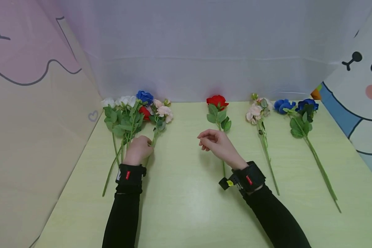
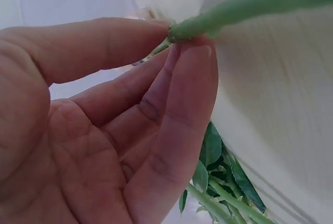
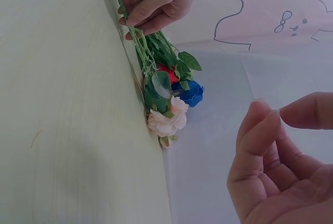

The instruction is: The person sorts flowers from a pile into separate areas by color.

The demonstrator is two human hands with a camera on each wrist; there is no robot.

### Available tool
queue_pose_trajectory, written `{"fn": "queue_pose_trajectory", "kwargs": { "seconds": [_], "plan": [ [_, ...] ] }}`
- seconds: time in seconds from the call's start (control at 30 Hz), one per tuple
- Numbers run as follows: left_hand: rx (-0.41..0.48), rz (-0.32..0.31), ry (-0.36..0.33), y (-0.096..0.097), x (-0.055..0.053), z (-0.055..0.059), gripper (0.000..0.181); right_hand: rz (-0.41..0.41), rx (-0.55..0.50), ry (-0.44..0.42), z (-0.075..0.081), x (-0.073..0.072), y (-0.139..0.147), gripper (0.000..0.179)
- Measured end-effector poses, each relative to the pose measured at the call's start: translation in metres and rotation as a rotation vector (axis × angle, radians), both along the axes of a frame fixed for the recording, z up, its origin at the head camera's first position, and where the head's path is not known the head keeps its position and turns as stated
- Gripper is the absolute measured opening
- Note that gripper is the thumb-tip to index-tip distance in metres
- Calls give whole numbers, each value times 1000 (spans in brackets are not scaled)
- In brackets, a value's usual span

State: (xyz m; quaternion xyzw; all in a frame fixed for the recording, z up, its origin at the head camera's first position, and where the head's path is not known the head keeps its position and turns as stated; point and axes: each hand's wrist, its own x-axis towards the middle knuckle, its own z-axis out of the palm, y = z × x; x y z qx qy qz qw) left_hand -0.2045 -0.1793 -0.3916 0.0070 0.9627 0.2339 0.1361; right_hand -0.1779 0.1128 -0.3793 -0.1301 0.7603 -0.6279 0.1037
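My left hand is over the flower bunch on the left of the table. In the left wrist view its thumb and fingertips pinch a green stem, which belongs to the pale pink flower at the bunch's right side. White flowers, a blue rose and a partly hidden red rose lie beside it. My right hand hovers over the stem of a single red rose, fingers loosely bent and thumb close to the index finger, holding nothing.
Right of the red rose lies a pale pink flower spray. Farther right are two blue roses with long crossing stems. A pale curtain hangs behind the light wooden table.
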Motion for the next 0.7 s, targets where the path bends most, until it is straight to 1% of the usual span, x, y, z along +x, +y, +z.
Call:
{"fn": "queue_pose_trajectory", "kwargs": {
  "seconds": [0.13, 0.23, 0.27, 0.3, 0.4, 0.6, 0.7],
  "plan": [
    [18, -12, -8, 1, -2, -1, 28, 0, -3, -1, 0, 0, 1, 18],
    [40, -22, -23, 3, -3, -2, 17, -1, -3, 0, 1, -1, 1, 18],
    [46, -24, -24, 4, -3, -2, 11, -2, -2, 2, 1, -1, 1, 18],
    [55, -29, -20, 5, -3, -2, 9, -3, -2, 2, 1, -1, 2, 18],
    [85, -33, -36, 8, -2, -3, 15, -3, -4, 0, 1, -1, 2, 18],
    [160, -24, -82, 12, -2, -2, 20, -1, -14, -4, 1, -1, 3, 17],
    [195, -25, -90, 13, -2, -2, 21, -2, -13, -4, 2, -1, 3, 18]
  ]
}}
